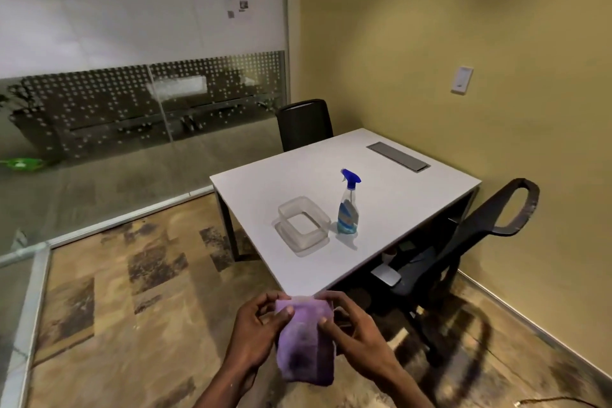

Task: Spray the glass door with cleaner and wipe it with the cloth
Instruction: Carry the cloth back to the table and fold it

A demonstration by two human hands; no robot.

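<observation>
A purple cloth (306, 344) is held in front of the body, low in the view, by both hands. It is pinched near its upper left corner by the thumb and fingers of the left hand (256, 329), and gripped along its right edge by the right hand (356, 328). The cloth hangs folded and limp; it is judged to be light, soft and easily bunched, best taken by a gathered wad in the palm for wiping.

On the white surface (414, 195) beyond, a spray bottle (348, 205) with a blue trigger head stands upright, just beside a clear plastic container (303, 223). The bottle is judged to be light, rigid and smooth, best grasped round the narrow neck under the trigger. No hand is on it.

The glass door (132, 60), partly frosted and dotted, stands to the left, well apart from the surface. Two dark chairs (304, 124) are seen at the surface.
</observation>
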